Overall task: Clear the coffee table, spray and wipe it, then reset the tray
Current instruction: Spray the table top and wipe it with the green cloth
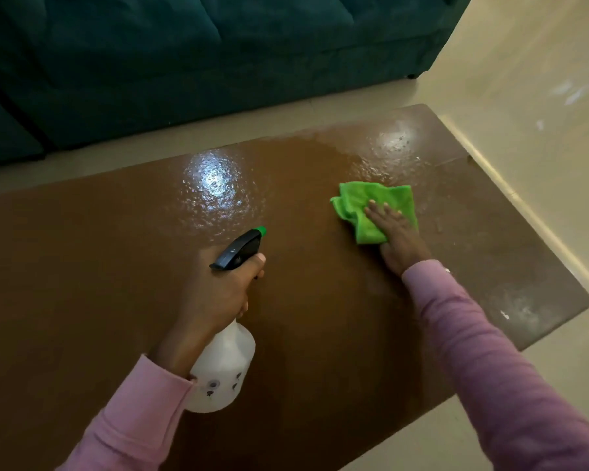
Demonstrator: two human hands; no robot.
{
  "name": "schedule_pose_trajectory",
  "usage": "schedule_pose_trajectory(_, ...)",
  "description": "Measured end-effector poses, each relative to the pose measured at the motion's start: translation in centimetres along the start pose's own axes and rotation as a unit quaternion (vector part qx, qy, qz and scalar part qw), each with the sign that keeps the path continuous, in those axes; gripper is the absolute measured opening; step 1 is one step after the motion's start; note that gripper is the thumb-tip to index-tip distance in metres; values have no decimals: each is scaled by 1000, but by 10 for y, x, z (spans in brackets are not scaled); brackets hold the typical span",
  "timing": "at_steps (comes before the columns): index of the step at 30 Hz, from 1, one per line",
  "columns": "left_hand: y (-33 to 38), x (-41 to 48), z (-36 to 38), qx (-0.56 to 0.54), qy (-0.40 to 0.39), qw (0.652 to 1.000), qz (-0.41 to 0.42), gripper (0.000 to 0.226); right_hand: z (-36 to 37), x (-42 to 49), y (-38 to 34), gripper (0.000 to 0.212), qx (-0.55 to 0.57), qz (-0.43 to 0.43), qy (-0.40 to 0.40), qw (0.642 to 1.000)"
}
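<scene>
A brown coffee table (82, 266) fills the view, its top wet with spray droplets toward the far side. My left hand (218, 294) grips the neck of a white spray bottle (223, 368) with a black and green nozzle, held above the table's middle and pointing toward the far edge. My right hand (398, 236) presses flat, fingers straight, on a crumpled green cloth (361, 202) lying on the table's right half. No tray is in view.
A dark teal sofa (184, 56) stands beyond the table's far edge, with a strip of pale floor (541, 96) between them and to the right. The table's right corner (585, 304) is rounded.
</scene>
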State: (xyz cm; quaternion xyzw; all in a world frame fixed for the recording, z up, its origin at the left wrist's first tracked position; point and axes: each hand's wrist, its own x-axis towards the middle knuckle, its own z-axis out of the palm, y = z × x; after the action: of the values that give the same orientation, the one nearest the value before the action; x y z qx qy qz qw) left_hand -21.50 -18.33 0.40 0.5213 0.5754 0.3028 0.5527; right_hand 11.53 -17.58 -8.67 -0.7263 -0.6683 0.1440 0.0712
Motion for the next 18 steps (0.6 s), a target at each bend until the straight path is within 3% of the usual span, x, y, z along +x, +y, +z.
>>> schedule_pose_trajectory(2, -3, -1, -1, 1, 2, 1000, 4, 12, -9, 12, 15, 74, 2, 78, 5, 997)
schedule_pose_trajectory(4, -6, -2, -1, 5, -3, 1000, 5, 12, -4, 14, 2, 74, 1, 103, 9, 995)
schedule_pose_trajectory(9, -9, -2, 3, 20, -32, 999, 19, 21, 27, -48, -69, 85, 11, -25, -16, 1000)
schedule_pose_trajectory(12, -7, -4, 5, 31, -50, 998, 38, 29, 31, -77, -66, 88, 13, -56, -8, 998)
schedule_pose_trajectory(14, -4, -9, 6, 41, -63, 996, 53, 31, 26, -73, -31, 87, 11, -9, 15, 1000)
schedule_pose_trajectory(18, -8, -25, 4, 40, -92, 992, 73, 30, 2, -49, 30, 66, 39, 182, 47, 981)
